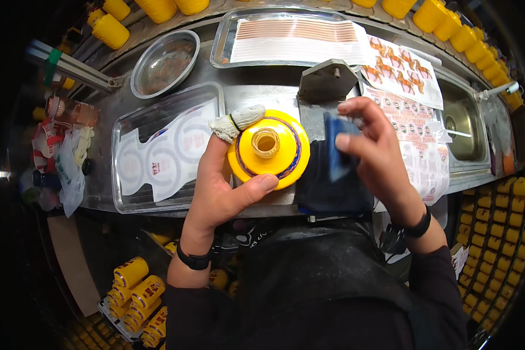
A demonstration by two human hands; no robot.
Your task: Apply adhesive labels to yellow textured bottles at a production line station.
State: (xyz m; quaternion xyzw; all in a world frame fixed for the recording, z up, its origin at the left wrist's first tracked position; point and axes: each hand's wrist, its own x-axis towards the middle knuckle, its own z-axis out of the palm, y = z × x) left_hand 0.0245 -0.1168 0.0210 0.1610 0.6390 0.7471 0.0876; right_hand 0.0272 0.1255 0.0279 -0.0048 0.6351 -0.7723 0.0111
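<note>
A round yellow bottle [296,153] with an open neck faces up at me, a dark blue patterned ring running round its shoulder. My left hand [220,189] is closed on its left side, the thumb lying on the near edge. A white cloth cover [234,121] tied with a black band wraps the fingers at the far side. To the right, my right hand [382,149] grips a flat blue piece [339,154] between thumb and fingers, apart from the bottle. Motion blurs this piece, so its exact kind is unclear.
A tray with white decal sheets [184,157] lies left, below a round metal bowl [164,63]. Striped sheets [291,41] fill a tray at the back. An upright metal plate [328,80] stands mid-bench. Horse decals [399,67] and a sink [464,125] lie right. Yellow bottles [496,233] surround the bench.
</note>
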